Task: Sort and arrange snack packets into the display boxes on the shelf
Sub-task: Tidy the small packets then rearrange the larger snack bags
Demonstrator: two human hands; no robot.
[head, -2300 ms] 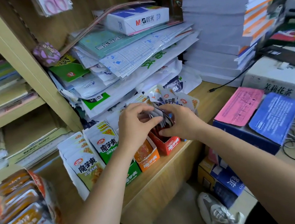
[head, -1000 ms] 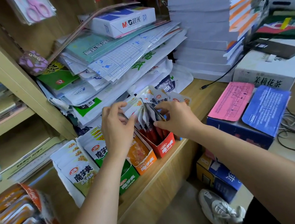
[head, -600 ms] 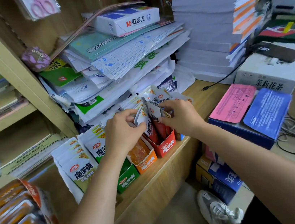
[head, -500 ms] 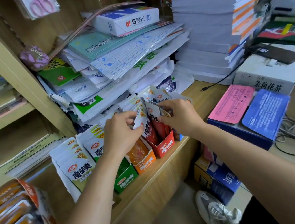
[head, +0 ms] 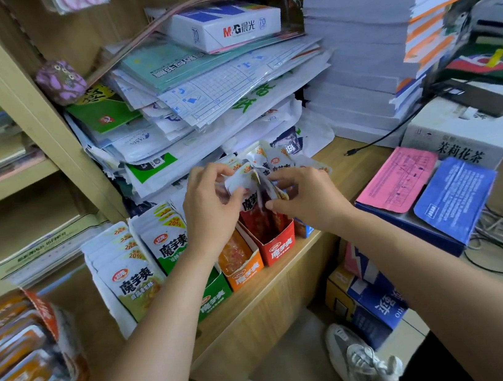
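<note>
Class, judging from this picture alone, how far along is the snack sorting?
Done: the green box and orange box hold upright packets. In hand: left hand and right hand grip red packets in the red box, its front unfilled. Left: the wrapped bundle at lower left.

Paper ream [head: 225, 26], top of the pile: "M&G 晨光", with "70" at each end of its side face.
Snack packets [head: 135, 282], front left: "魔芋爽" in dark characters, "20%" on the top corners; red oval logo too small to read.
Green display box [head: 212, 302], orange display box [head: 248, 271], red display box [head: 279, 248]: "魔芋爽" on each front.
White carton [head: 459, 149], right: "茉莉花茶".
</note>
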